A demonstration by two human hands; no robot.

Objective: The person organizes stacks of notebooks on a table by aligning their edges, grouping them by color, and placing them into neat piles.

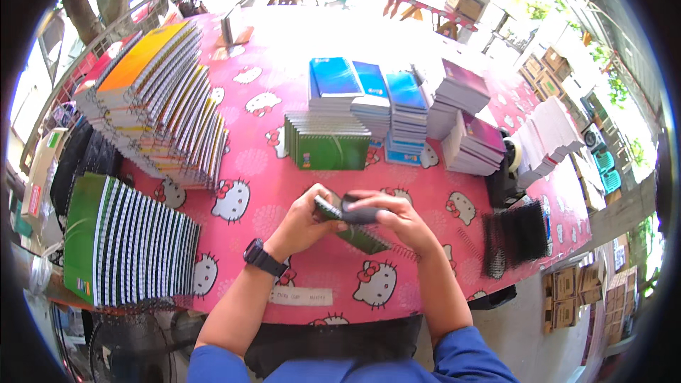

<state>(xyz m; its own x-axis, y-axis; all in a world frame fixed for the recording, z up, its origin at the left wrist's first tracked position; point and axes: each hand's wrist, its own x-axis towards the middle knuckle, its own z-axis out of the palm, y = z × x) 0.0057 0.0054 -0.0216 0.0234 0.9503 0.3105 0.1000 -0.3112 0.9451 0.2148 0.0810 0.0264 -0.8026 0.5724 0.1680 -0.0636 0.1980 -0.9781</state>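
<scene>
My left hand [306,221], with a dark watch [264,258] on its wrist, is closed round the upper left part of a small green notebook [367,240], held tilted above the table. A dark wire coil [406,252] sticks out past the notebook's right end. In my right hand [403,221] is a dark grey, rounded object [360,211], pressed near the notebook's bound edge. Its kind cannot be made out under the fingers. Just beyond my hands stands a row of green spiral notebooks [332,152].
Tall piles of orange-covered spiral notebooks [145,64] and green notebooks [86,234] line the left. Blue booklets [406,92] and purple booklets [464,85] stand beyond. At right are black coils [523,230], a tape dispenser [509,170] and white stacks [550,135]. A paper strip [301,296] lies near the front edge.
</scene>
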